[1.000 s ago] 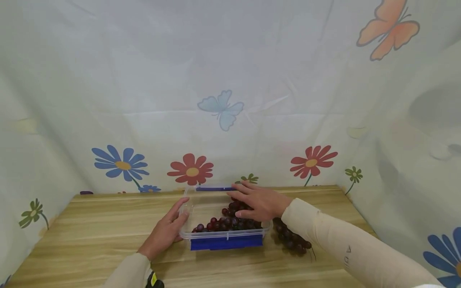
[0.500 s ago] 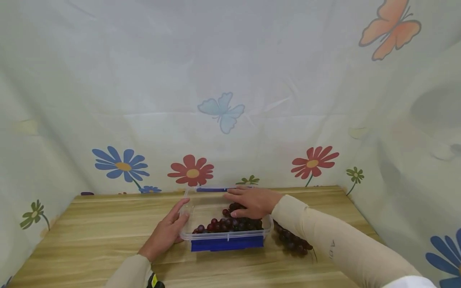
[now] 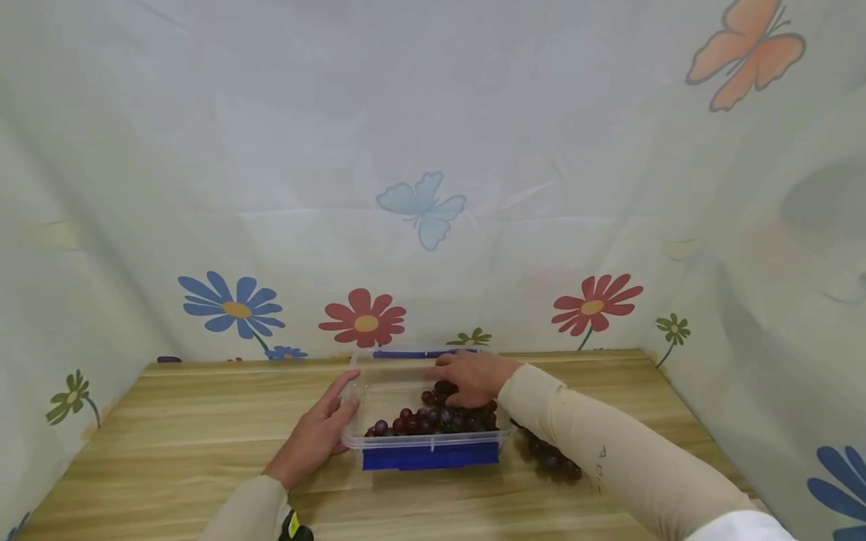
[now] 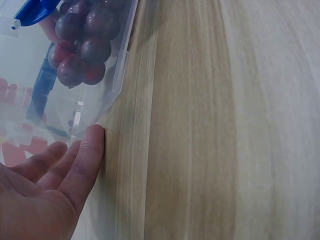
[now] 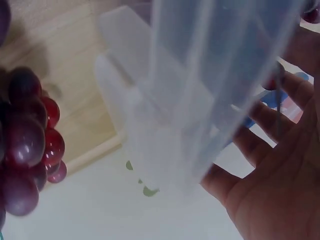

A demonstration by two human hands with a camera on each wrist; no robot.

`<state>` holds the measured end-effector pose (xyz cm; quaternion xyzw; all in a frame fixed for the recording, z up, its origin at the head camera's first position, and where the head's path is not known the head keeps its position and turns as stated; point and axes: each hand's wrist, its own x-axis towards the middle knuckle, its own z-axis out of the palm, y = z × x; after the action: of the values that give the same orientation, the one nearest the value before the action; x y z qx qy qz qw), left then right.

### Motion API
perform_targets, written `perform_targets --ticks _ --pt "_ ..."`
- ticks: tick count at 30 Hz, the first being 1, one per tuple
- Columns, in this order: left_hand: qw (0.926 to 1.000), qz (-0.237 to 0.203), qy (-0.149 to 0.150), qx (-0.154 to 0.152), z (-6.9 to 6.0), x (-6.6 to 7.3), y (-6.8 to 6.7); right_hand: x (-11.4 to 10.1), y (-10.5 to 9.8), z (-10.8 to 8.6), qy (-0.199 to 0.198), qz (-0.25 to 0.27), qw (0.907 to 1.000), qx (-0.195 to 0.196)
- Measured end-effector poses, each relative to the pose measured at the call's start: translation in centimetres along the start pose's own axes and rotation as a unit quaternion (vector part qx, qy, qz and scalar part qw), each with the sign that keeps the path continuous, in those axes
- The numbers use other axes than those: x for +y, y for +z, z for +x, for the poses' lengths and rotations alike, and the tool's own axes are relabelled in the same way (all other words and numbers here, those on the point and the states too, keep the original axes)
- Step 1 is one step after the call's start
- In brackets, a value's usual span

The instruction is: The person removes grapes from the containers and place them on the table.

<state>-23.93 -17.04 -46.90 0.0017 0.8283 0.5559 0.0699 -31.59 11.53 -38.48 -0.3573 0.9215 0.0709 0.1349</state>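
A clear plastic food container (image 3: 352, 432) with blue latches stands on the table, holding dark red grapes (image 3: 426, 423) along its near side. My left hand (image 3: 313, 439) rests against the container's left wall; in the left wrist view its straight fingers (image 4: 82, 160) touch the corner. Over the grapes in the right part of the container is my right hand (image 3: 473, 377), fingers loosely bent. The right wrist view shows those fingers spread inside the wall, near a thin stem and a grape. Another grape bunch (image 3: 551, 456) lies outside, partly hidden under my right forearm.
The wood-grain table (image 3: 223, 421) extends left, right and in front of the container. A white curtain (image 3: 284, 150) printed with flowers and butterflies hangs behind and on both sides. A blue latch flap (image 3: 431, 456) hangs down at the container's front.
My right hand has shifted slightly toward the near grapes, and its fingers are more bent. The right forearm has moved left, covering more of the outside bunch. The left hand stays at the container.
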Motion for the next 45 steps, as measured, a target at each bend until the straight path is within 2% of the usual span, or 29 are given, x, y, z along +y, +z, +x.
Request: perform_targets --ticks 11,16,25,29,36,45 --pt "1.0 0.006 0.002 0.003 -0.1 0.1 -0.2 0.0 0.6 0.8 0.024 0.0 0.9997 0.009" --pt "1.0 -0.002 0.001 0.004 -0.3 0.0 -0.2 0.1 0.9 1.0 0.029 0.027 0.9992 0.009" --pt "0.9999 -0.006 0.004 0.007 -0.2 -0.1 -0.1 0.5 1.7 1.4 0.004 0.053 0.9986 0.002" --pt "1.0 -0.003 0.004 0.001 -0.1 -0.2 0.1 0.9 2.1 1.6 0.006 0.069 0.9976 -0.003" --pt "0.9999 0.003 0.011 0.003 -0.1 -0.2 0.2 1.2 2.3 1.7 0.007 0.061 0.9981 0.006" --pt "1.0 -0.001 0.009 0.003 -0.3 0.1 0.3 1.5 2.8 1.7 -0.03 0.069 0.997 0.017"
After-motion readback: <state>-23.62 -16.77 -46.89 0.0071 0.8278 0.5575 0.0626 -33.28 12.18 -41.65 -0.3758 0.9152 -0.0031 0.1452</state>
